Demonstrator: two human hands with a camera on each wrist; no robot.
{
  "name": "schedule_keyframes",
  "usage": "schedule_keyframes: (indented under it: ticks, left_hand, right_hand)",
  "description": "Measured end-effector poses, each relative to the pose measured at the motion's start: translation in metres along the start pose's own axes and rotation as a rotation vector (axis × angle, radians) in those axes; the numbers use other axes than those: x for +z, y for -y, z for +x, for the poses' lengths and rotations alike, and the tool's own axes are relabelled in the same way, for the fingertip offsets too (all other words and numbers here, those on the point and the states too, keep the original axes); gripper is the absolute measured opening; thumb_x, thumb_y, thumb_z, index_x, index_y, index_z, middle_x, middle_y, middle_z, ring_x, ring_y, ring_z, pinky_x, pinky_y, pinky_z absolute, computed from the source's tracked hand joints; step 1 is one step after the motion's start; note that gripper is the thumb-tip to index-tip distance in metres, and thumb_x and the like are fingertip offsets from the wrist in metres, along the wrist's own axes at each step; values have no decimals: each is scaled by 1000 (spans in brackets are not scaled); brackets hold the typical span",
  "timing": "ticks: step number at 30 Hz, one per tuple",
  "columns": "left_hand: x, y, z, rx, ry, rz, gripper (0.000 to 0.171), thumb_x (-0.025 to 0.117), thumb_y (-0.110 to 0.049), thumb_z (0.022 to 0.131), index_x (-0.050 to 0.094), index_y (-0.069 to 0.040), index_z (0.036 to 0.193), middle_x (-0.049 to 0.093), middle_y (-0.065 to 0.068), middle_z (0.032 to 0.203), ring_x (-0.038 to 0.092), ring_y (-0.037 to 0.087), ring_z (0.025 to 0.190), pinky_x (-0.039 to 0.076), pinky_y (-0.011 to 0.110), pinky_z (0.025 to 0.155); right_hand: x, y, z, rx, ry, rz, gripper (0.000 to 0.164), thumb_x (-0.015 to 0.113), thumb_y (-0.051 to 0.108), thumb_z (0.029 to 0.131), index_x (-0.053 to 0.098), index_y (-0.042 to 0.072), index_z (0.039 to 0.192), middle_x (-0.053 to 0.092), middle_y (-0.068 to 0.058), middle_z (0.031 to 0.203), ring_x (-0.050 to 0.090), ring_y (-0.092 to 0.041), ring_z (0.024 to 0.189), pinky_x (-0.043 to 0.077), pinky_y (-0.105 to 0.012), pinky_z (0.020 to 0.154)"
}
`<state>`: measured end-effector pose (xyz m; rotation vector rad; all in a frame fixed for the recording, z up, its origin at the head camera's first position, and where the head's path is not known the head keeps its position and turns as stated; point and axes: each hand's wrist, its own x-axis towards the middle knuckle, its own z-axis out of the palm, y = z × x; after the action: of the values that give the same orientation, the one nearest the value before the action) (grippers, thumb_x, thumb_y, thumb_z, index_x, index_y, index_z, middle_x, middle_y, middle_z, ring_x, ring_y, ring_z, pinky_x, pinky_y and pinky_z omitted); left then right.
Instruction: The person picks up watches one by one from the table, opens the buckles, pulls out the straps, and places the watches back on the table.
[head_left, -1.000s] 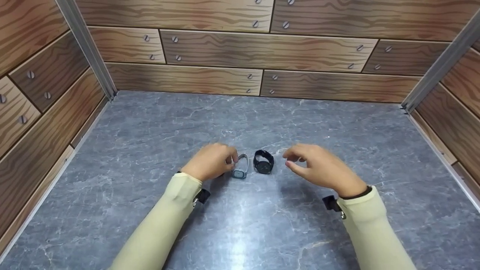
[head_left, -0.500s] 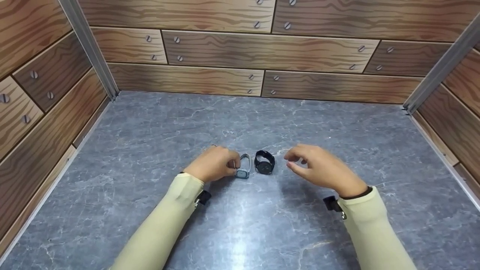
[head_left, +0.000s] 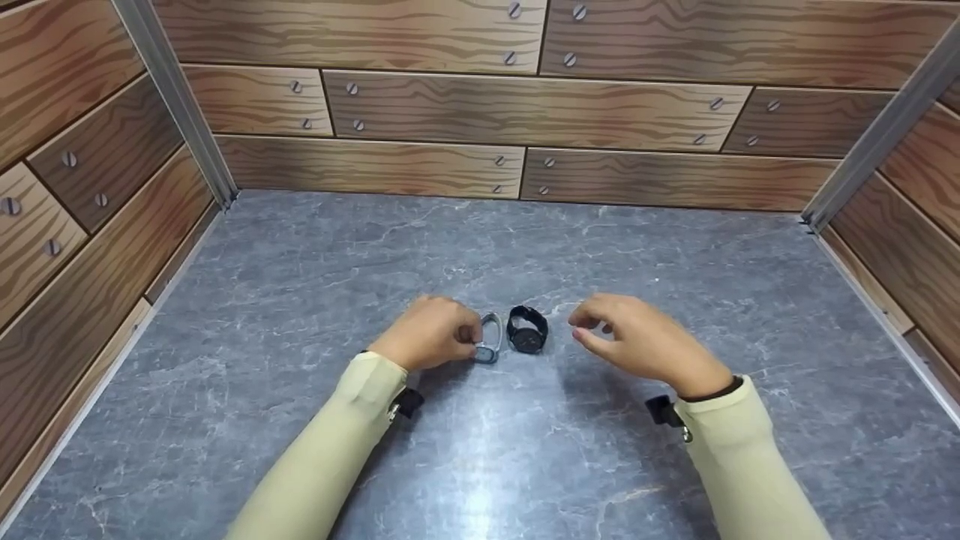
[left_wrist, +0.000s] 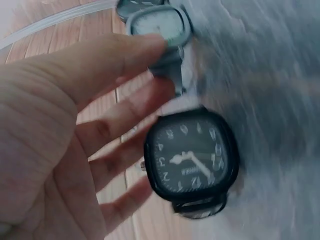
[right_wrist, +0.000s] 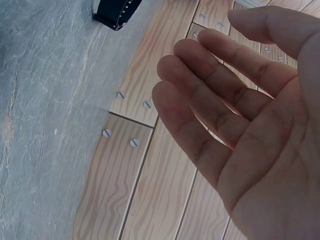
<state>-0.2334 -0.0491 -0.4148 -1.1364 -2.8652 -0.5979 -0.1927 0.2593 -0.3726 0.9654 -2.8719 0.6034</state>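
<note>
My left hand (head_left: 426,331) pinches a grey-blue watch (head_left: 486,355) between thumb and index finger; in the left wrist view the thumb tip lies over the lower edge of its pale dial (left_wrist: 160,25). A black watch with a rounded-square face (left_wrist: 192,159) shows beside the other fingers in that view; whether they touch it I cannot tell, and my left hand hides it in the head view. To the right stands a black watch with a round face (head_left: 529,339), its strap looped. My right hand (head_left: 634,341) hovers further right, fingers loosely bent, holding nothing.
A grey marbled tabletop (head_left: 360,255) lies under everything. Wood-patterned panels (head_left: 420,105) enclose it at the back and both sides, with metal posts (head_left: 180,112) in the back corners. Small black wrist cameras (head_left: 407,403) sit at my sleeve cuffs.
My left hand has moved slightly right onto the grey-blue watch, whose face has shifted a little right and now looks tipped flatter. The round black watch and my right hand have stayed put.
</note>
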Motion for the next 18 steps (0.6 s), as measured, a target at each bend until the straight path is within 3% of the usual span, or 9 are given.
schedule_keyframes:
  ticks: [7,11,15,18]
  left_hand:
    - [0,1,1,10,-87,1,11,79,-10,79,80,-17,88,74,-6,85,65,14,79,54,41,81]
    - [-2,0,1,15,-112,13,10,78,-12,81,79,-17,90,75,-5,88,66,17,85,53,41,86]
    - [-11,0,-1,1,-142,18,10,78,-15,84,79,-18,94,75,-5,93,65,20,93,51,43,94]
    - [-23,-2,-4,-13,-187,16,8,78,-16,86,78,-19,94,74,-6,93,63,19,92,51,42,92]
  right_hand:
    - [1,0,1,-7,-2,12,15,67,20,101,75,9,109,74,-3,104,69,-23,94,59,-42,84]
    - [0,1,1,-6,-21,58,14,66,17,102,75,9,108,74,-2,103,69,-17,91,60,-42,81]
    - [-2,4,0,5,-59,99,13,66,16,102,75,10,109,73,0,103,69,-14,90,59,-39,81]
    - [-2,6,-1,17,-84,115,12,66,16,102,74,11,109,73,1,103,68,-14,90,59,-39,81]
